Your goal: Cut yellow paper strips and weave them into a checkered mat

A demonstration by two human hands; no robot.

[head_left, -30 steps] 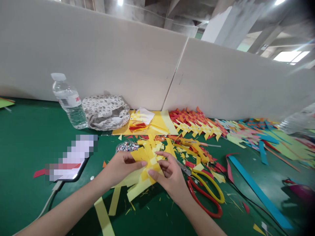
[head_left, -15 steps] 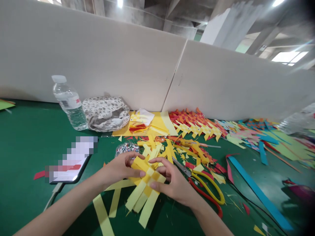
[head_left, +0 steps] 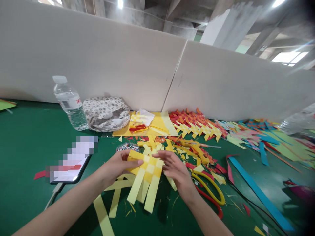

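Observation:
Strips of pale and deeper yellow paper are woven into a checkered piece (head_left: 150,167), with loose pale ends hanging toward me. My left hand (head_left: 120,166) pinches its left side, thumb on top and fingers underneath. At the right edge is my right hand (head_left: 175,170), its fingers stretched out and apart beside the weave. Whether its fingertips touch the paper is hard to make out. Below the piece, cut pale yellow strips (head_left: 103,214) lie on the green table (head_left: 81,213). Scissors with yellow and red handles (head_left: 213,186) rest right of my right hand, their blades mostly hidden.
A phone (head_left: 73,164) with a cable, a water bottle (head_left: 72,106) and a patterned cloth bag (head_left: 105,113) stand to the left. Behind are a glue gun (head_left: 197,149), woven paper fish (head_left: 197,126) and scraps. A blue strip (head_left: 261,193) lies right. A white partition (head_left: 110,62) rises behind.
The woven piece has turned and lies flatter, its checkered face showing more. My right hand has drawn back from its grip, thumb off the face. My left hand has shifted slightly left, still pinching.

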